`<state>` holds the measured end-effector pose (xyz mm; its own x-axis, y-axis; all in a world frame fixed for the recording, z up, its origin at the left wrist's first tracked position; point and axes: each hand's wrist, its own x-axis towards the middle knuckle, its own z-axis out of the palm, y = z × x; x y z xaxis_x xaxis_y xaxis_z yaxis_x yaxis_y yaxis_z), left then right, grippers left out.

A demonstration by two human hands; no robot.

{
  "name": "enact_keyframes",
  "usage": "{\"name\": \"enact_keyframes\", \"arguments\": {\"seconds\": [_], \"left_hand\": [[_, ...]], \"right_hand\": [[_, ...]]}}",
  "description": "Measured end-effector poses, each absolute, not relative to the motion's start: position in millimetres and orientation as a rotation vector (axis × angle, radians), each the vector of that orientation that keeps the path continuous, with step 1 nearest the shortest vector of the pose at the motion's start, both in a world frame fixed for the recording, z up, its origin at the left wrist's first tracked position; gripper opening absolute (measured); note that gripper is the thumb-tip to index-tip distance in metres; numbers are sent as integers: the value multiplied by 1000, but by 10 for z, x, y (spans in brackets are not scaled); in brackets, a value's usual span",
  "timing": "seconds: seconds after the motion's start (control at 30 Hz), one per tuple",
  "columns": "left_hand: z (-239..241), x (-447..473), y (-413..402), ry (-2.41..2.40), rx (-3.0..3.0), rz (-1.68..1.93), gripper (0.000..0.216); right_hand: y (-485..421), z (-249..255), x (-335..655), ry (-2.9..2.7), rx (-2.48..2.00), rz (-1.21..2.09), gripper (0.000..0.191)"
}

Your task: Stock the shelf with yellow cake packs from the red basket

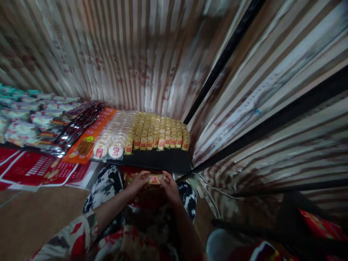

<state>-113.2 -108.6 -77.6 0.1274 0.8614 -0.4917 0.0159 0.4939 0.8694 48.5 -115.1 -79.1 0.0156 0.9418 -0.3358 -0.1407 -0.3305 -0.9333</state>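
A small packet (154,179) lies level between the left hand (140,180) and the right hand (169,184), over the lap and just in front of the near edge of the black table (154,159). The fingers of each hand are clamped on one end of it, thumbs toward the wearer, with the printed middle bare between them. Below the hands something red shows, too dark to make out. The likeliest trouble is a drop: if one hand slackens before the other, the packet could tip and fall between the knees (107,183), since the table does not reach under it. Squeezing the ends inward could crush what is inside, and pulling them apart could split the wrapper. On the table the yellow packs (160,134) stand in close rows beside the white packs (108,141), so a careless knuckle in the front row might topple several at once. The white packs sit nearest the front edge — a knee jolting the table from below could send one over. At the far right the yellow packs end near the dark pole (217,65) and the striped sheet (149,54); a tug on that sheet might disturb them too.
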Motion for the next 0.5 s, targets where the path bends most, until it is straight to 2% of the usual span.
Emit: {"name": "enact_keyframes", "arguments": {"seconds": [0.17,0.37,0.5], "left_hand": [[-626,-998,-1086,1212,858,759,40],[-592,-788,-994,1195,805,898,35],[-579,-674,-881,1229,946,862,28]], "right_hand": [[-1040,-622,496,-804,-1346,1342,64],[-1017,-628,443,-869,-1273,1263,49],[-972,-636,492,-934,-1320,1196,44]]}}
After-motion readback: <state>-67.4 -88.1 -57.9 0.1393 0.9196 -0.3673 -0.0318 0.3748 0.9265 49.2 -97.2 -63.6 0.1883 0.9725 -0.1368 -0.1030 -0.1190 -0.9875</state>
